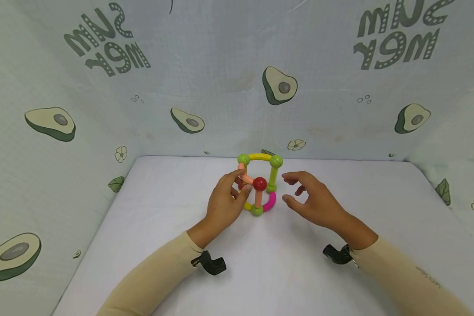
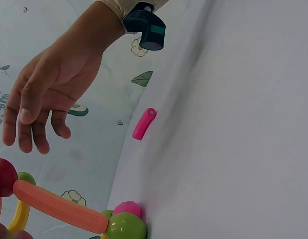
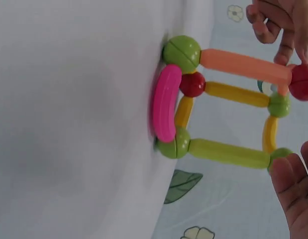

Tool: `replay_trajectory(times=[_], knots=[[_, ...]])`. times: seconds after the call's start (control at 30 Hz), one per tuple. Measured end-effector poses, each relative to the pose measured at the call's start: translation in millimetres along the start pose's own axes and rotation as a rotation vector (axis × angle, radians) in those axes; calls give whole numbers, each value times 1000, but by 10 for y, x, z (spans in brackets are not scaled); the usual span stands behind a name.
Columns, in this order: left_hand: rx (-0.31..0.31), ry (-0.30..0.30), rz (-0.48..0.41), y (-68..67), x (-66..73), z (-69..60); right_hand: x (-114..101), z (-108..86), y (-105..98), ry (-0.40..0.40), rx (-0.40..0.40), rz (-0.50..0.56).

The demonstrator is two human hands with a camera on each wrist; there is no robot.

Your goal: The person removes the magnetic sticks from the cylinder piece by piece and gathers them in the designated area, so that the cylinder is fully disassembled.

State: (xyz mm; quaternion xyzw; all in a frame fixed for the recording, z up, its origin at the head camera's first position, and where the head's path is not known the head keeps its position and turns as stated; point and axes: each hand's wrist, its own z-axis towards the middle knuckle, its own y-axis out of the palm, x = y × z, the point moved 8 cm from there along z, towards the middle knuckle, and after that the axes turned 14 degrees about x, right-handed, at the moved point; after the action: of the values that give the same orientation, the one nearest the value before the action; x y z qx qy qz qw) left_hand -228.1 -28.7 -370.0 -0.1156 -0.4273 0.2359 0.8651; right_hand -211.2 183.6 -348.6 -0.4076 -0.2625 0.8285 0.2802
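Ball-and-rod frame [image 1: 259,183], mirrored "SUMmer" lettering [image 1: 395,48] on backdrop [image 1: 229,66]

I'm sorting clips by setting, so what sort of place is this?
Probably a staged filming corner: a white tabletop, avocado-print sheeting behind it, and a ball-and-rod toy on top.

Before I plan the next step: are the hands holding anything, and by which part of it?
The left hand pinches the toy frame by its upper orange rod, beside the upper red ball; the right hand holds nothing.
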Motion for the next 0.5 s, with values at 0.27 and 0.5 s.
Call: replay_trajectory(times=[0.27,0.5], knots=[[-36,-96,-144,66,-20,-26,-174,72,240,-16,-11,89],[-70,-243,-308,137,-97,-43,-250,106,383,-15,-7,155]])
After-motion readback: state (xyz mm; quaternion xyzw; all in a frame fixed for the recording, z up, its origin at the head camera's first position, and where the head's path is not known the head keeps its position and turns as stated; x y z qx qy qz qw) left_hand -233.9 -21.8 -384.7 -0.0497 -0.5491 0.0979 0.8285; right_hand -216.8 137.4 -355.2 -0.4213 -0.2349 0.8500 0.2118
